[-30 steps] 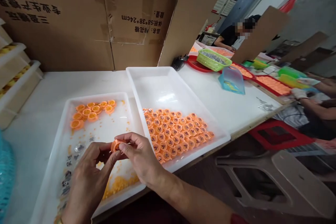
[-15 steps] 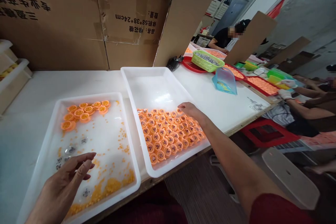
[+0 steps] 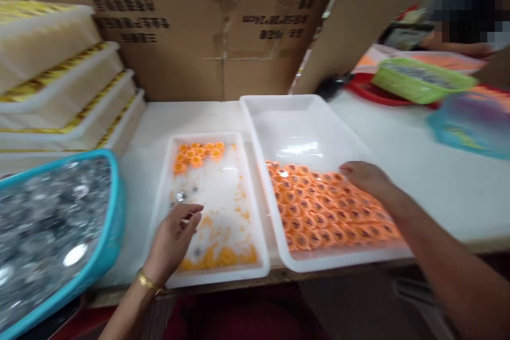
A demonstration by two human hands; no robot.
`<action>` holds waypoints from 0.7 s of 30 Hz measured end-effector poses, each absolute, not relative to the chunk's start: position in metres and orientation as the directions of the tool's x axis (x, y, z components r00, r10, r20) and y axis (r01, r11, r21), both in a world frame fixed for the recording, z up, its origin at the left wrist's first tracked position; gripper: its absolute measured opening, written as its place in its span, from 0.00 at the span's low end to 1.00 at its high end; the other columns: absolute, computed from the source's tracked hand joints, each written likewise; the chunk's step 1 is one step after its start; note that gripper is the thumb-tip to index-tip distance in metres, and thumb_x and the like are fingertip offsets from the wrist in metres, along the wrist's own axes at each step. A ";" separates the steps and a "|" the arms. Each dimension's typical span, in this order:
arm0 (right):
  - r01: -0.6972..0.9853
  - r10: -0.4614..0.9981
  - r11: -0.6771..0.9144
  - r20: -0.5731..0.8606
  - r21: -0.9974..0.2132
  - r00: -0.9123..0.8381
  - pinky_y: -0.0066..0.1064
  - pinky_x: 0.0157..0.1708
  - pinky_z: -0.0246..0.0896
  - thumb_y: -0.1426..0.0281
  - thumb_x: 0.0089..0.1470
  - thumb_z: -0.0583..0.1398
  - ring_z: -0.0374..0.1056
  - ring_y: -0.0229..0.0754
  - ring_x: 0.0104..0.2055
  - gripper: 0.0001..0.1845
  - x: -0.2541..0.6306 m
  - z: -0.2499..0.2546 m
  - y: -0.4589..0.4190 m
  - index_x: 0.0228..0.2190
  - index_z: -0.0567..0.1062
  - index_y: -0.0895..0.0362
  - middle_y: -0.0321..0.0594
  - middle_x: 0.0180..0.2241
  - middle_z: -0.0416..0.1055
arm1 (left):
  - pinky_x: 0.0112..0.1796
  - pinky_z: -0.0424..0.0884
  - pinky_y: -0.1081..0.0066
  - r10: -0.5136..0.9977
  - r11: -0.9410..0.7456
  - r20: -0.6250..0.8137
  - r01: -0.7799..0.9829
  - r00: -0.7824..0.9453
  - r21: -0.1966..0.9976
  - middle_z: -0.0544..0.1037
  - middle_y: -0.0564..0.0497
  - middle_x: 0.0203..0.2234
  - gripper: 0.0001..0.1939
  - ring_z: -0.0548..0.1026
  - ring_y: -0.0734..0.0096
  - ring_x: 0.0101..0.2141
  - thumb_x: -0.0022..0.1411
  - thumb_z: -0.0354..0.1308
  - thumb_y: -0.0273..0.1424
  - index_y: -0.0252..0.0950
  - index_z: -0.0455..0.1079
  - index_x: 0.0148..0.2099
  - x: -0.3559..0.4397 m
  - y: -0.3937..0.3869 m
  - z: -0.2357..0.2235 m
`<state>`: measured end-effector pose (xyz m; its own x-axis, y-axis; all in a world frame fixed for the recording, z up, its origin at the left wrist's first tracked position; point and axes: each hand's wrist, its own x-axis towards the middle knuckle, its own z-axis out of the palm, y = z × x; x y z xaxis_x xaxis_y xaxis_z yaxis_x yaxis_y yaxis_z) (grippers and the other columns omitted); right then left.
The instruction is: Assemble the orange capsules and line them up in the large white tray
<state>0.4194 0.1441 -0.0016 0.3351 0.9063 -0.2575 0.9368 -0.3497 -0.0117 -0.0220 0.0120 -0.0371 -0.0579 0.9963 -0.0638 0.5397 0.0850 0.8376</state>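
My left hand (image 3: 173,236) hovers over the left white tray (image 3: 261,244), its fingers loosely bent and apart with nothing between them. Small orange cups (image 3: 196,161) with yellow filling cluster at that tray's far left. Yellow bits (image 3: 217,259) gather along its near side, and a few clear pieces (image 3: 181,196) lie beyond my left hand. In the right white tray (image 3: 295,263), orange cups (image 3: 308,220) with dark printed discs stand in close rows. My right hand (image 3: 364,176) is at the far edge of these rows, fingers drawn together. Whatever its fingertips hold is hidden and blurred.
A blue basket (image 3: 115,207) of clear plastic pieces stands at the left, before stacked cream trays (image 3: 115,85). Cardboard (image 3: 187,74) walls the back. A green basket (image 3: 422,82), a red tray (image 3: 374,90) and a blue scoop (image 3: 466,130) are at the right; a person sits behind.
My right hand left my left hand with an orange cup and reached the rows in the right tray, where it stays. My left hand opened. The view has swung left, bringing the blue basket in.
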 end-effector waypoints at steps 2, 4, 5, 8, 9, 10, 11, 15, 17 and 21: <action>0.940 0.928 -0.342 -0.159 -0.001 0.338 0.38 0.41 0.59 0.73 0.57 0.53 0.69 0.52 0.48 0.16 0.403 0.007 0.150 0.43 0.76 0.62 0.56 0.49 0.71 | 0.29 0.73 0.70 0.996 0.049 0.010 0.619 -0.091 0.784 0.74 0.47 0.34 0.14 0.74 0.70 0.29 0.61 0.49 0.37 0.35 0.72 0.41 -0.031 0.016 -0.037; 0.968 0.973 -0.230 -0.005 -0.100 0.231 0.39 0.44 0.59 0.70 0.57 0.54 0.68 0.50 0.48 0.16 0.370 0.019 0.149 0.46 0.74 0.57 0.50 0.49 0.72 | 0.32 0.72 0.68 0.996 0.037 0.035 0.744 -0.081 0.667 0.73 0.47 0.35 0.12 0.73 0.71 0.29 0.61 0.48 0.31 0.34 0.72 0.41 -0.037 0.020 -0.035; 0.972 0.989 -0.131 0.049 -0.194 0.143 0.38 0.45 0.59 0.70 0.56 0.55 0.69 0.47 0.47 0.16 0.347 0.026 0.146 0.46 0.74 0.55 0.47 0.47 0.73 | 0.35 0.71 0.67 0.999 0.023 0.019 0.802 -0.043 0.597 0.73 0.46 0.35 0.11 0.73 0.70 0.30 0.61 0.48 0.28 0.34 0.72 0.40 -0.037 0.022 -0.034; 0.839 0.970 0.244 0.103 -0.486 -0.222 0.35 0.47 0.60 0.70 0.57 0.55 0.70 0.43 0.44 0.13 0.264 0.039 0.137 0.43 0.75 0.53 0.42 0.44 0.74 | 0.42 0.69 0.64 0.983 -0.083 -0.110 0.899 0.144 0.431 0.73 0.45 0.37 0.11 0.73 0.64 0.38 0.59 0.50 0.25 0.34 0.72 0.41 -0.025 0.025 -0.027; 0.785 0.935 0.339 0.094 -0.518 -0.342 0.34 0.47 0.61 0.70 0.57 0.55 0.70 0.42 0.44 0.13 0.236 0.038 0.137 0.42 0.75 0.53 0.41 0.45 0.73 | 0.44 0.68 0.63 0.968 -0.123 -0.157 0.912 0.198 0.390 0.73 0.44 0.38 0.11 0.73 0.62 0.41 0.59 0.51 0.25 0.34 0.71 0.42 -0.019 0.026 -0.026; 0.749 0.890 0.419 0.069 -0.513 -0.451 0.34 0.47 0.60 0.70 0.57 0.55 0.69 0.42 0.45 0.13 0.210 0.035 0.141 0.43 0.75 0.53 0.41 0.47 0.72 | 0.44 0.68 0.62 0.952 -0.152 -0.198 0.923 0.233 0.355 0.72 0.43 0.39 0.11 0.72 0.60 0.42 0.59 0.52 0.25 0.34 0.71 0.43 -0.012 0.026 -0.024; 0.747 0.859 0.464 0.036 -0.477 -0.511 0.35 0.48 0.60 0.71 0.57 0.55 0.68 0.44 0.47 0.13 0.188 0.028 0.147 0.44 0.74 0.54 0.42 0.48 0.70 | 0.44 0.68 0.61 0.939 -0.168 -0.234 0.931 0.251 0.324 0.71 0.43 0.40 0.11 0.71 0.59 0.43 0.59 0.52 0.26 0.35 0.70 0.44 -0.006 0.026 -0.024; 0.866 0.895 0.367 -0.125 -0.339 -0.428 0.38 0.47 0.60 0.74 0.55 0.56 0.67 0.52 0.49 0.18 0.132 0.000 0.183 0.48 0.68 0.64 0.57 0.49 0.67 | 0.43 0.68 0.62 0.915 -0.181 -0.304 0.944 0.264 0.276 0.69 0.42 0.42 0.12 0.71 0.60 0.43 0.58 0.51 0.24 0.34 0.68 0.45 0.007 0.025 -0.029; 0.887 0.910 0.322 -0.151 -0.331 -0.387 0.38 0.44 0.62 0.73 0.54 0.58 0.67 0.54 0.49 0.21 0.122 -0.005 0.193 0.49 0.66 0.67 0.60 0.48 0.67 | 0.42 0.67 0.65 0.911 -0.193 -0.305 0.941 0.277 0.279 0.70 0.43 0.40 0.11 0.72 0.63 0.40 0.59 0.47 0.21 0.34 0.68 0.42 0.006 0.022 -0.033; 0.914 0.926 0.272 -0.175 -0.301 -0.334 0.36 0.39 0.65 0.69 0.56 0.55 0.69 0.49 0.46 0.22 0.116 0.001 0.188 0.51 0.64 0.64 0.54 0.50 0.67 | 0.36 0.67 0.68 0.898 -0.223 -0.309 0.928 0.315 0.299 0.72 0.46 0.34 0.17 0.74 0.68 0.31 0.63 0.38 0.23 0.36 0.69 0.37 -0.003 0.015 -0.046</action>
<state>0.1161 0.1879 0.0011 -0.3336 0.9263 -0.1753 0.9140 0.2722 -0.3009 -0.0034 0.0147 -0.0459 0.3146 0.8976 -0.3087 0.9281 -0.2226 0.2986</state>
